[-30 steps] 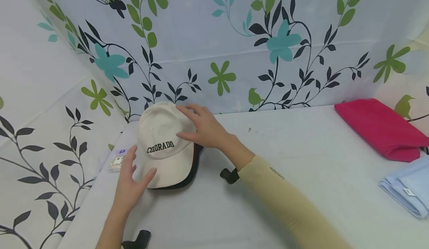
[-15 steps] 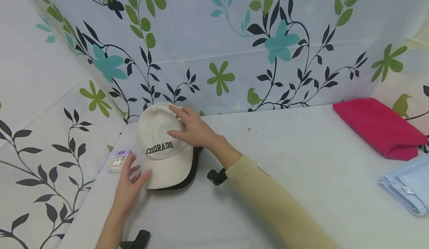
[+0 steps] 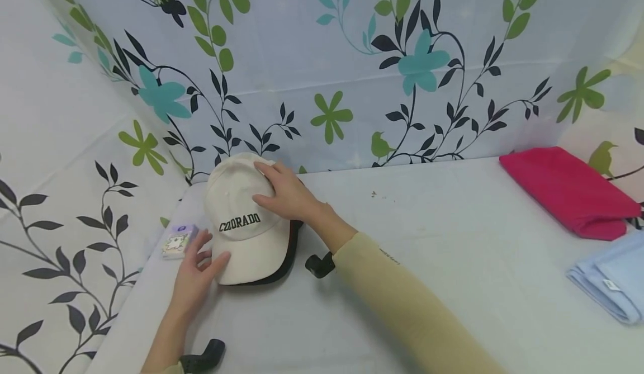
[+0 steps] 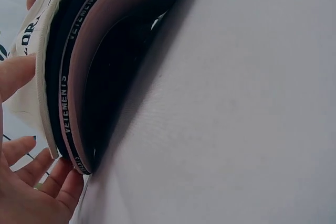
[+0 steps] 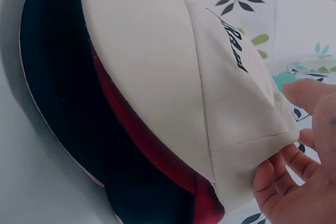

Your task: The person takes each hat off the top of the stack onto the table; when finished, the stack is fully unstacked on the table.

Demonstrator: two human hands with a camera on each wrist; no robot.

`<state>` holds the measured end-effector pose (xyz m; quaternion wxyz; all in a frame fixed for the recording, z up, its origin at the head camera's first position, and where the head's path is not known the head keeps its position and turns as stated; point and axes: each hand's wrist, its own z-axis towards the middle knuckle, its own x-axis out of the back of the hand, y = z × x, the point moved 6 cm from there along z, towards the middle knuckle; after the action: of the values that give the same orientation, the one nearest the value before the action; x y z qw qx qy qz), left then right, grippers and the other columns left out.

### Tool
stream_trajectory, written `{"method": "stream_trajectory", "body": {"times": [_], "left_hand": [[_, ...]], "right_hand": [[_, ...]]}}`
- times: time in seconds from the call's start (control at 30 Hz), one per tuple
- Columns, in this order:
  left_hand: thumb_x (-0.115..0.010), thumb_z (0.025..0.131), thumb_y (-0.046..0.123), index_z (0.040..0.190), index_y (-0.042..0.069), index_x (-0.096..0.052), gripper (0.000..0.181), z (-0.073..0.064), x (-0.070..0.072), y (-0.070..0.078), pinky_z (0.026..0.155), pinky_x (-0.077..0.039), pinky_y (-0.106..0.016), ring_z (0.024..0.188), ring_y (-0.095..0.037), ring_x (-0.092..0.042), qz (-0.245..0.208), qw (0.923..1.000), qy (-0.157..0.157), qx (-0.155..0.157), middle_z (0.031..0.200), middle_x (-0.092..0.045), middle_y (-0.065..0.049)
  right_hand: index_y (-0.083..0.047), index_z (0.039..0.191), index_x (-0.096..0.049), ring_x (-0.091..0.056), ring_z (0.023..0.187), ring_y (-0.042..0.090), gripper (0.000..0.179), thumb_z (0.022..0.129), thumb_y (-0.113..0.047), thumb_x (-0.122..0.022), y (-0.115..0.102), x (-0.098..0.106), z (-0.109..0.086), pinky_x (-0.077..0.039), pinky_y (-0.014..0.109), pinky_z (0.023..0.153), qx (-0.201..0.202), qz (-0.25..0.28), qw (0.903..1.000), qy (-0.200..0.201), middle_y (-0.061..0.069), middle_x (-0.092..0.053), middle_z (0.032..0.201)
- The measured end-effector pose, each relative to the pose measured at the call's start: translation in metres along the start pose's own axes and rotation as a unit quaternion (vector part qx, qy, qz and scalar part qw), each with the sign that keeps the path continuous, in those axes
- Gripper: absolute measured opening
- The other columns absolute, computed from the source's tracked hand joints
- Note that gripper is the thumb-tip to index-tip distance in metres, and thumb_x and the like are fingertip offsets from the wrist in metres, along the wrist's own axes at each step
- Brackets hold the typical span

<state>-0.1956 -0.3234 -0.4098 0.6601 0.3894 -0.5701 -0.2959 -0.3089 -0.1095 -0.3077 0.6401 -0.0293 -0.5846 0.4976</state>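
Folded red cloth (image 3: 568, 192) at back right of white bench (image 3: 483, 240), folded light blue cloth (image 3: 606, 273) just nearer, small purple-and-white pack (image 3: 177, 243) near left edge, leaf-print fabric (image 3: 352, 38) behind and left.

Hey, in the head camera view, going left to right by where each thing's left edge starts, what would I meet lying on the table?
Small purple-and-white pack, cream COLORADO cap, red cloth, light blue folded cloth.
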Motion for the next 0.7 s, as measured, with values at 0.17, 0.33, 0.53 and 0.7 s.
{"method": "stream_trajectory", "body": {"times": [0.17,0.33,0.53,0.7], "left_hand": [[-0.066,0.099,0.037,0.160,0.009,-0.026,0.079,0.0014,0.0018,-0.0026,0.097,-0.038,-0.022,0.121,-0.022,-0.045,-0.004,0.9998,0.008,0.019,0.153,-0.038,-0.017],[-0.068,0.098,0.035,0.157,0.007,-0.034,0.074,0.0037,0.0025,-0.0043,0.079,-0.041,-0.011,0.107,-0.012,-0.048,-0.010,0.9995,0.015,0.025,0.149,-0.043,-0.015],[-0.071,0.096,0.035,0.154,0.005,-0.038,0.074,0.0056,0.0010,-0.0052,0.075,-0.044,-0.014,0.097,-0.006,-0.051,-0.017,0.9991,0.016,0.036,0.146,-0.046,-0.011],[-0.073,0.095,0.035,0.154,0.006,-0.039,0.074,0.0034,0.0043,-0.0035,0.074,-0.043,-0.013,0.097,-0.006,-0.050,-0.015,0.9988,0.021,0.043,0.146,-0.046,-0.010]], "right_hand": [[-0.012,0.157,-0.037,-0.054,0.113,0.019,0.068,0.097,-0.028,-0.066,-0.0010,-0.0034,0.0016,-0.049,0.025,0.092,-0.011,-0.010,0.9999,-0.001,0.012,-0.051,0.138],[-0.014,0.156,-0.038,-0.054,0.116,0.020,0.064,0.099,-0.024,-0.063,-0.0006,-0.0042,0.0019,-0.049,0.027,0.093,-0.033,-0.012,0.9994,0.005,0.012,-0.052,0.138],[-0.012,0.156,-0.038,-0.053,0.118,0.021,0.058,0.101,-0.016,-0.058,0.0020,-0.0058,0.0004,-0.049,0.029,0.097,-0.052,0.000,0.9986,0.009,0.014,-0.051,0.139],[-0.010,0.154,-0.040,-0.054,0.115,0.020,0.055,0.102,-0.011,-0.056,0.0011,-0.0076,-0.0013,-0.048,0.028,0.097,-0.043,0.033,0.9983,0.021,0.014,-0.052,0.136]]}}
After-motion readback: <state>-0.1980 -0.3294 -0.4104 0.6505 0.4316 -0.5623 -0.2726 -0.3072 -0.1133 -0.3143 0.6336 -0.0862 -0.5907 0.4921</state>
